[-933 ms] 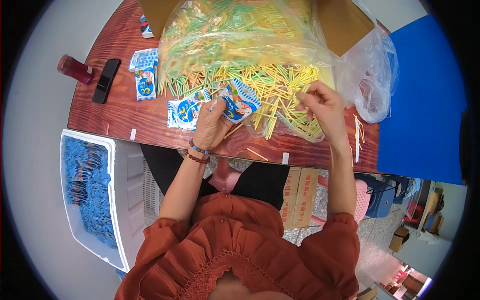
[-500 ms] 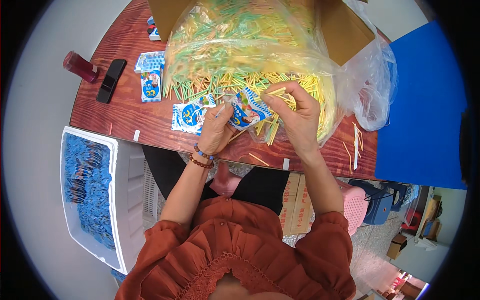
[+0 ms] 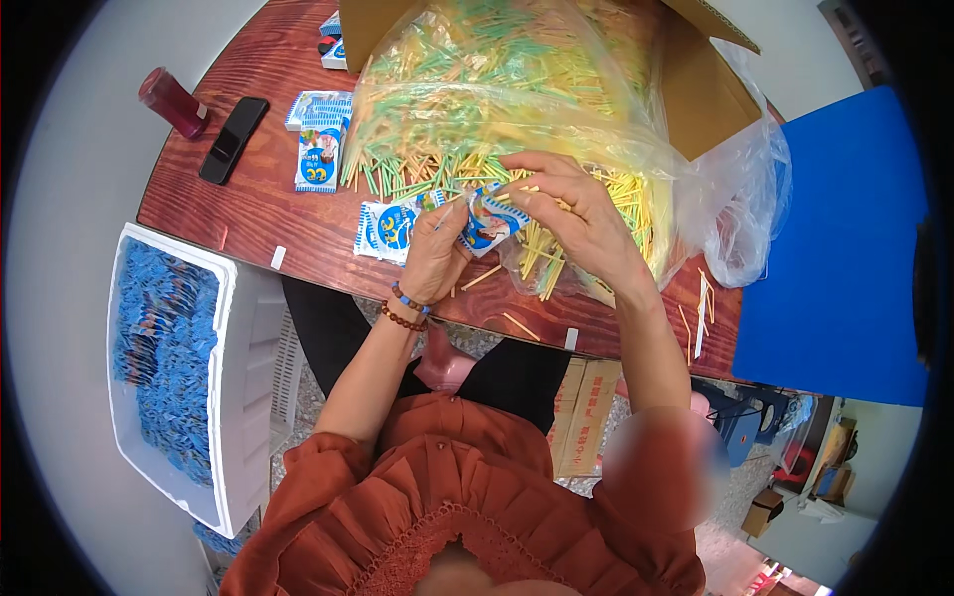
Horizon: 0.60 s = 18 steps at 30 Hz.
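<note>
My left hand (image 3: 437, 253) is closed on a small blue-and-white packet (image 3: 487, 226), gripping its left side. Over the packet's upper edge is my right hand (image 3: 581, 214), its fingers pinching thin yellow straw-like sticks (image 3: 529, 187). The tips of these sticks are at the packet's edge; the fingers hide whether they go inside. Beside my left hand, more blue-and-white packets (image 3: 386, 230) lie on the table. Just beyond both hands a heap of loose yellow, green and orange sticks (image 3: 417, 171) spills from a clear plastic bag (image 3: 497, 94).
A cardboard box (image 3: 706, 99) stands around the bag. Left on the reddish wooden table (image 3: 238, 209) are a phone (image 3: 234, 139), a red bottle (image 3: 173, 102) and stacked packets (image 3: 320, 149). A white foam box (image 3: 227, 397) of blue packets stands lower left; a blue panel (image 3: 835, 258) is right.
My right hand has moved left and closer to the packet, carrying the yellow sticks to its upper edge. My left hand still grips the packet. The whole view has shifted slightly.
</note>
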### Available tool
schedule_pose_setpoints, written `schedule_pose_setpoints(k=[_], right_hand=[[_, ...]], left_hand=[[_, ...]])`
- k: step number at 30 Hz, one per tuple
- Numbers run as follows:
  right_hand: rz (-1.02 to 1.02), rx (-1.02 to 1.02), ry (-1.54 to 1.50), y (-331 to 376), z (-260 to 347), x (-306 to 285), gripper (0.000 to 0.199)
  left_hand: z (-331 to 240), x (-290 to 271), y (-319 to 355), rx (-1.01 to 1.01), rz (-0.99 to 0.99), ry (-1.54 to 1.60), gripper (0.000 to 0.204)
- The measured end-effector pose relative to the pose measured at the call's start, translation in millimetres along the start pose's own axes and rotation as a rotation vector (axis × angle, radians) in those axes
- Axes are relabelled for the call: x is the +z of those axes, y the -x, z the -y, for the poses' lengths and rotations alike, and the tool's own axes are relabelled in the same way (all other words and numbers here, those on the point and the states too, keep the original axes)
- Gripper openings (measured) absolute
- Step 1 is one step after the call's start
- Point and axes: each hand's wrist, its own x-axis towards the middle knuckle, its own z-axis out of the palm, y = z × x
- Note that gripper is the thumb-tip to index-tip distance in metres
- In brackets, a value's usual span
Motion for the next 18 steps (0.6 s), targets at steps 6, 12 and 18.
schedule_pose_setpoints(k=[6, 12, 18], right_hand=[[-0.042, -0.029, 0.102, -10.5, 1.7, -1.0, 0.021], [0.095, -0.027, 0.028, -8.9, -6.8, 13.1, 0.021], [0.034, 0.038, -0.139, -11.8, 10.1, -1.1, 0.019]], left_hand=[[-3.0, -6.9, -2.0, 0.025, -0.011, -0.044, 0.029], [-8.2, -9.6, -2.9, 0.044, 0.060, 0.016, 0.031], [-8.9, -4.3, -2.4, 0.032, 0.027, 0.063, 0.034]])
